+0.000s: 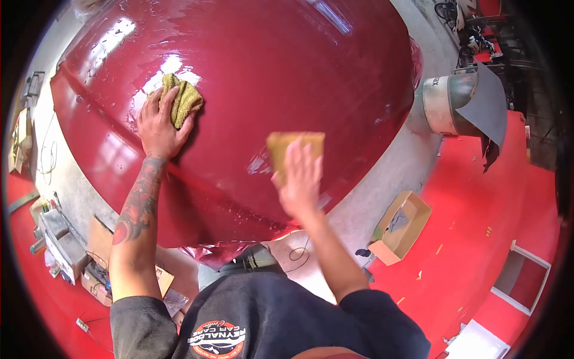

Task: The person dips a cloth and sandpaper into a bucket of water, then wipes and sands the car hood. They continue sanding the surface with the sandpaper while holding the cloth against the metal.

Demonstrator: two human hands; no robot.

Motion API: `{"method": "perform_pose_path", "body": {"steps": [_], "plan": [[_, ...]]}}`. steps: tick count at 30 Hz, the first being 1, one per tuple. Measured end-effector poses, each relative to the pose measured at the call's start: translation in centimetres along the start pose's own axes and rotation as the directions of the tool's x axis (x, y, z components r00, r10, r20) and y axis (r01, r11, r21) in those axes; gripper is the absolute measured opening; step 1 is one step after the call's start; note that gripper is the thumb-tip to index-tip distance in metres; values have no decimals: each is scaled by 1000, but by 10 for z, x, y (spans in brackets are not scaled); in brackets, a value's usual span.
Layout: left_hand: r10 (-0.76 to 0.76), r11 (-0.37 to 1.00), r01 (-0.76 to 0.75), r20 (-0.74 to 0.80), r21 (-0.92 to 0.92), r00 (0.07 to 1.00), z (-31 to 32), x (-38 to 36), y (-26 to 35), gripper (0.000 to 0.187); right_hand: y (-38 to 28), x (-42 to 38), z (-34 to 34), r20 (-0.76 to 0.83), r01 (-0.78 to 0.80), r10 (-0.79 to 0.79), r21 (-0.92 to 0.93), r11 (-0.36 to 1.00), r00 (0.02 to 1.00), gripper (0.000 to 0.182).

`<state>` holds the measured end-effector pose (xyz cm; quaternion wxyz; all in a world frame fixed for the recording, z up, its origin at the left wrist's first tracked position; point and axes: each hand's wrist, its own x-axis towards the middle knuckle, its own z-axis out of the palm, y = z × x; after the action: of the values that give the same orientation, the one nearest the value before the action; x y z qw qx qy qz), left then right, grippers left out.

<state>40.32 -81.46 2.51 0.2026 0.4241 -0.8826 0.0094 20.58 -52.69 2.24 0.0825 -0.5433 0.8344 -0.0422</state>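
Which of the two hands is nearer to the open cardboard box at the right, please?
Right. The right hand, on a yellow cloth, is above and left of the cardboard box in the picture; the left hand, on a folded cloth, is much farther left.

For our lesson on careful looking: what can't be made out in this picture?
Head view:
Panel: far end, cut off by top edge.
Cloth: left side, hidden by the left hand.
Pad: texture blurred, middle behind the right hand.
Drum: right end, partly behind the grey sheet.
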Motion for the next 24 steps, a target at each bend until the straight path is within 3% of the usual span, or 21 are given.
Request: {"method": "perform_pose_path", "body": {"steps": [1, 2, 4, 6, 9, 10, 12, 14, 18, 19, 20, 21, 22, 24], "plan": [[11, 1000, -11, -10, -10, 1000, 0, 0, 0, 66, -28, -39, 4, 192, 74, -66, -33, 997, 979, 81], [12, 1000, -12, -10, -10, 1000, 0, 1, 0, 66, -52, -61, -13, 433, 167, -106, -105, 980, 895, 82], [4, 1000, -4, -10, -5, 1000, 1, -1, 1, 65, -9, -68, 22, 140, 312, -326, 110, 944, 935, 80], [4, 1000, -4, -7, -9, 1000, -1, 0, 2, 65, 41, -17, 0, 1, 214, -214, -28, 976, 977, 80], [10, 1000, -10, 0, -21, 1000, 0, 0, 1, 65, 154, 89, -12, -264, -29, 20, -33, 999, 964, 67], [12, 999, -12, -2, -35, 1000, 0, 1, 1, 64, 176, 120, -29, -185, -222, 229, 54, 973, 956, 68], [36, 999, -36, -11, -26, 999, -1, 2, 0, 64, 193, 144, -23, -191, -339, 348, 77, 938, 918, 70], [7, 1000, -7, -4, -15, 1000, 0, 1, 1, 66, 143, 109, -16, -196, -323, 338, 104, 941, 921, 72], [17, 999, -18, -19, -40, 1000, 1, -1, 1, 66, 0, -44, 14, -14, -77, 77, 8, 997, 997, 72], [0, 999, 0, -5, -34, 1000, 0, -1, 2, 66, -29, -78, 5, 245, -5, 36, -125, 992, 969, 75], [-14, 1000, 14, 7, -25, 1000, 0, 1, 3, 65, -46, -94, -4, 488, 96, 29, -229, 969, 872, 78], [-6, 1000, 6, 10, -25, 1000, 0, 2, 3, 65, -26, -95, 12, 261, 142, -121, -63, 988, 958, 74], [-3, 1000, 3, 3, -25, 1000, 0, 2, 3, 65, 6, -92, 26, -4, 224, -225, 87, 971, 974, 70], [6, 1000, -6, -1, -23, 1000, 1, 2, 3, 65, 68, -43, 9, -74, 47, -47, 3, 999, 996, 71]]}}
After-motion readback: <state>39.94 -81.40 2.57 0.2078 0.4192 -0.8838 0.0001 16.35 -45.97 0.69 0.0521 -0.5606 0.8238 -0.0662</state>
